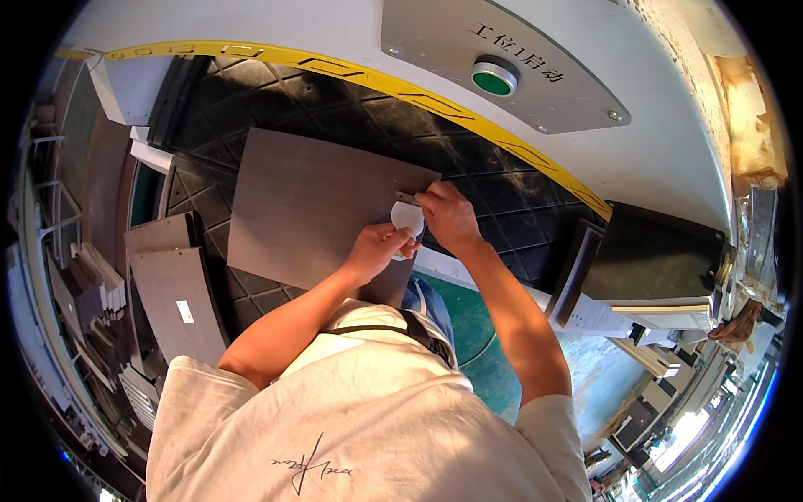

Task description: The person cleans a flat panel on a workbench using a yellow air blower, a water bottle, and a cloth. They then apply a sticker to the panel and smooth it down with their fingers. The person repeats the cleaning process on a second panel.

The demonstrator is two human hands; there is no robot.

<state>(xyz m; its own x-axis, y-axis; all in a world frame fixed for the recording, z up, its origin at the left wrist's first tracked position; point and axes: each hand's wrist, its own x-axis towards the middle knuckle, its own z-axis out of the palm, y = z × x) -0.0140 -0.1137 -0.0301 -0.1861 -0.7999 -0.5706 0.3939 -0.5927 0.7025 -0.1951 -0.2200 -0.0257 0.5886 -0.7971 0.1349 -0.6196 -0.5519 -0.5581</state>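
Observation:
A flat grey-brown board [309, 209] lies on the dark padded table in front of me. Over its right edge, my left hand [376, 253] is closed, pinching a white rounded piece [406, 217] between thumb and fingers. A bit of green shows below that piece; its exact kind is unclear. My right hand [450, 219] is closed just to the right, at the board's upper right corner. Its fingertips meet the end of a small narrow grey strip [406, 197] lying along the top of the white piece.
A white machine with a yellow edge strip [368, 74] and a green push button [493, 77] rises beyond the table. Brown panels [171, 293] lean at the left. At the right stands a stack of boards with a black top [657, 255]. Green floor [481, 322] shows below.

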